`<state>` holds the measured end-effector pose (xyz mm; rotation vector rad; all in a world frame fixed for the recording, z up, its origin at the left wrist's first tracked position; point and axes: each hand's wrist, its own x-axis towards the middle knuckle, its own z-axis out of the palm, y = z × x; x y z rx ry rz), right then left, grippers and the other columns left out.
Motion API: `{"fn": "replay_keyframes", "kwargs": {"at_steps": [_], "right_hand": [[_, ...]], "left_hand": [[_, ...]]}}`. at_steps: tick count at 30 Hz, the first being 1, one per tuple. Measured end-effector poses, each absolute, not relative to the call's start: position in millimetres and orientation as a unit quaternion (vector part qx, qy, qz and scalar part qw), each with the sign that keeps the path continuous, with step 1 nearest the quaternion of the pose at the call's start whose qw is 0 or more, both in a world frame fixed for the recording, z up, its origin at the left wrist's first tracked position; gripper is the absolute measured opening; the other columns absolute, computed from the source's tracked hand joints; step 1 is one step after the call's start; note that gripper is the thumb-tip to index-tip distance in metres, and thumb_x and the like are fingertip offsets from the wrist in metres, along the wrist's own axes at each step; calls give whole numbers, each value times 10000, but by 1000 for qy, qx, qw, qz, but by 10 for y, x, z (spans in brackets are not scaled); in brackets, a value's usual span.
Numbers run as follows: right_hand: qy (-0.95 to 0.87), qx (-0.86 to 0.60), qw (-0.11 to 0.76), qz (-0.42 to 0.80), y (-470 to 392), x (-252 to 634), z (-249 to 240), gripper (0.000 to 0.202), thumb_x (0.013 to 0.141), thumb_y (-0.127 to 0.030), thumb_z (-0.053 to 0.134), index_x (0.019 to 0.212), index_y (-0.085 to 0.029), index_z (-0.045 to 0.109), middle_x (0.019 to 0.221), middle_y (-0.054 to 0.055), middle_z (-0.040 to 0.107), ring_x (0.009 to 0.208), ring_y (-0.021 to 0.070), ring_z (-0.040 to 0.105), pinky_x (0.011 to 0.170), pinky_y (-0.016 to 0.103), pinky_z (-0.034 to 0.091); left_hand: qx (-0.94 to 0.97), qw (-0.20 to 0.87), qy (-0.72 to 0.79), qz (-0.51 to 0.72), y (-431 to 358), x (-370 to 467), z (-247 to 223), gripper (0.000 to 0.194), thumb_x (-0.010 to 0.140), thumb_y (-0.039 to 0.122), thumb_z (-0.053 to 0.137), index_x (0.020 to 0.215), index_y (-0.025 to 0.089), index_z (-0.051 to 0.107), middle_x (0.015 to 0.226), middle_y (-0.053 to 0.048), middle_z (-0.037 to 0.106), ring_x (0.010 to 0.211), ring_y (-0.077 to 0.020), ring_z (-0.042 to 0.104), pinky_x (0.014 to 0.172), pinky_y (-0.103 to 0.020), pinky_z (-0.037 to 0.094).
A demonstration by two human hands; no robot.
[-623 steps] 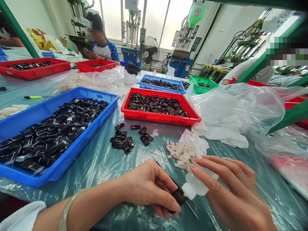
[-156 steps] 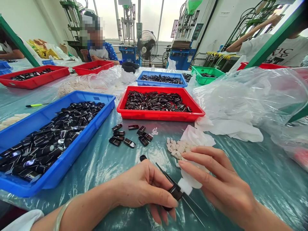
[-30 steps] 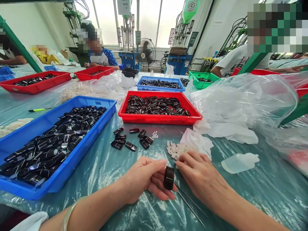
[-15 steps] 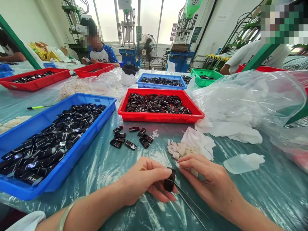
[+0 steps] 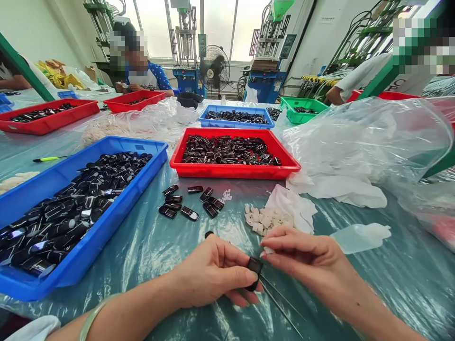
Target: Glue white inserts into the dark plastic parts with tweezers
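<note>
Low in the centre, my left hand [image 5: 220, 270] pinches a black plastic part [image 5: 253, 272] between thumb and fingers. Just right of it, my right hand [image 5: 305, 255] holds a small white piece [image 5: 267, 250] at its fingertips, apart from the black part. Thin metal tweezers [image 5: 280, 308] extend from beside the black part toward the lower right; what holds them is hidden. A pile of whitish pieces [image 5: 263, 220] lies beyond my right hand. Several loose black parts [image 5: 189, 213] are on the table, and one dark tip [image 5: 209, 234] shows behind my left hand.
A blue tray [image 5: 81, 258] of black parts stands at left, a red tray [image 5: 234, 171] ahead. A white cloth [image 5: 293, 208], a translucent bottle [image 5: 360, 237] and plastic sheeting [image 5: 355, 137] are at right. People sit across the table.
My left hand has turned the black part and lowered it slightly. My right fingertips have moved a little down, with the white piece now visible. The view has shifted slightly.
</note>
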<state>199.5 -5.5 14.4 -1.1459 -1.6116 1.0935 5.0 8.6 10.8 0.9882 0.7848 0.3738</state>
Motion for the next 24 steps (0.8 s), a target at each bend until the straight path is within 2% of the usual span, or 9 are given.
{"fn": "replay_keyframes", "kwargs": {"at_steps": [5,14,24], "right_hand": [[-656,-484,409,410,-74,1999,199,128,748,-236,662,848,-265,737,879,42,709,814,175,665,672,221,563],[-619,-474,435,450,-181,1926,176,68,706,-199,701,716,-256,736,786,29,716,725,154,672,630,188,547],[-652,-442,429,442,-205,1878,180,162,740,-146,659,763,-285,738,769,14,692,672,128,649,569,173,523]], "left_hand": [[453,794,369,168,82,56,112,255,679,302,655,791,77,698,749,-83,652,656,-129,630,570,-179,502],[464,792,363,163,66,72,106,222,688,279,647,799,97,709,671,-50,618,641,-111,603,570,-174,490],[502,762,373,166,53,89,127,246,701,295,618,849,126,718,649,-38,594,645,-118,572,593,-213,480]]}}
